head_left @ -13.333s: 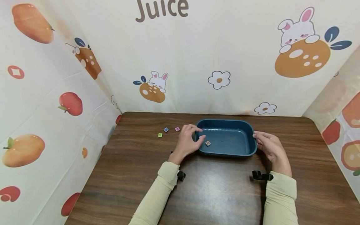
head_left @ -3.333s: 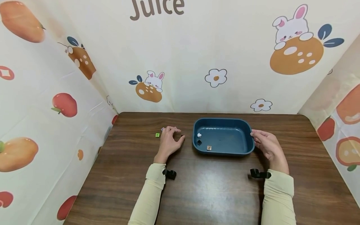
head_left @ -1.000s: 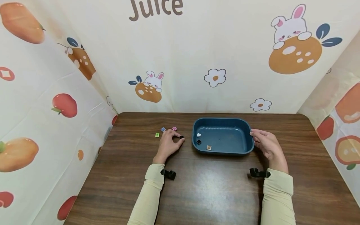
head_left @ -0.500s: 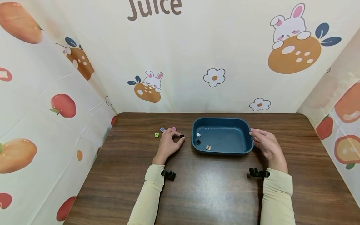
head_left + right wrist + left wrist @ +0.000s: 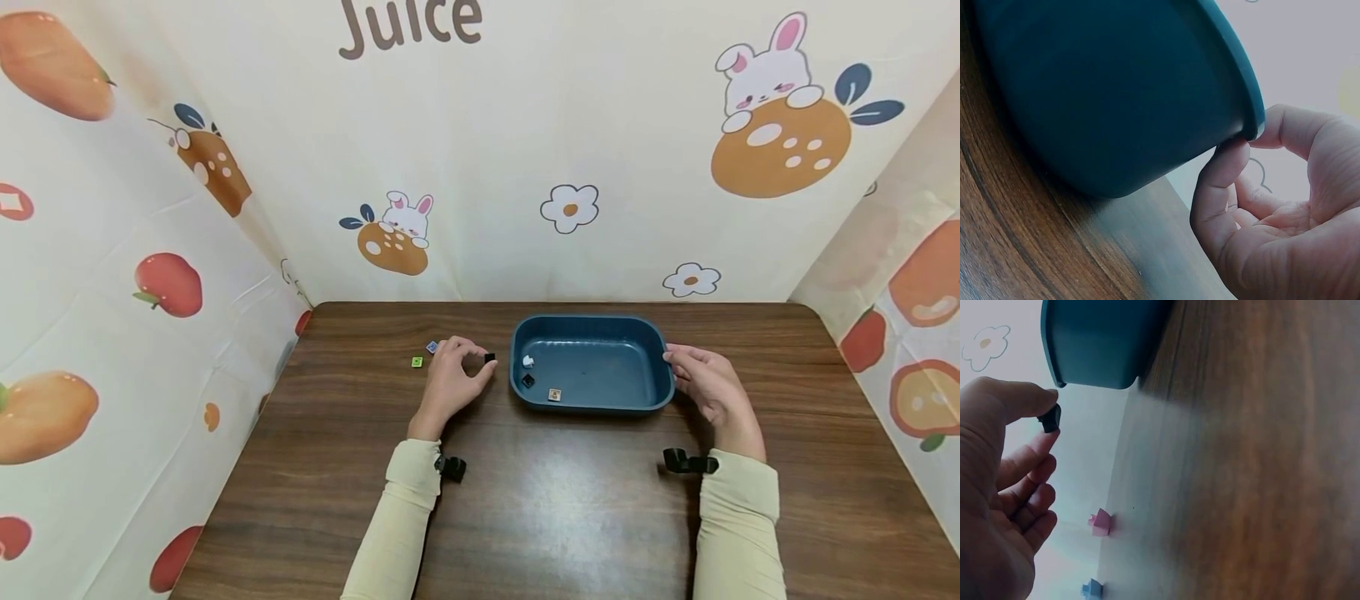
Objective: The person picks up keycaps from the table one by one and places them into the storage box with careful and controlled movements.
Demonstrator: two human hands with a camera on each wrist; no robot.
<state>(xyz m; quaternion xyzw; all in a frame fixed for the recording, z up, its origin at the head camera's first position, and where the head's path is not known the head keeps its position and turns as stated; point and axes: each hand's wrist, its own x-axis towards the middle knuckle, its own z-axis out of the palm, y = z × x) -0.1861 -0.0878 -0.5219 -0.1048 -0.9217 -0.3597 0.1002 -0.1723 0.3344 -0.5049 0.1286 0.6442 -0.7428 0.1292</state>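
Note:
In the head view my left hand (image 5: 452,385) pinches a small black block (image 5: 490,357) between thumb and fingertip, just left of the blue rectangular tray (image 5: 592,409). The left wrist view shows that black block (image 5: 1052,419) raised above the table, below the tray's end wall. My right hand (image 5: 711,387) grips the tray's right rim; in the right wrist view its thumb and fingers (image 5: 1224,165) pinch the rim edge. Inside the tray lie a white piece (image 5: 528,362), a black piece (image 5: 528,381) and a tan piece (image 5: 554,395).
Left of the tray, a green block (image 5: 416,362) and a blue block (image 5: 432,347) lie on the brown wooden table (image 5: 570,500). A pink block (image 5: 1101,523) with a small knob stands behind my left hand. Printed curtains (image 5: 487,150) border the table's back and sides.
Since the oldest frame, my left hand has moved left from the tray and picked up a black block. Over the last second it raises the block slightly toward the tray. The right hand keeps its grip.

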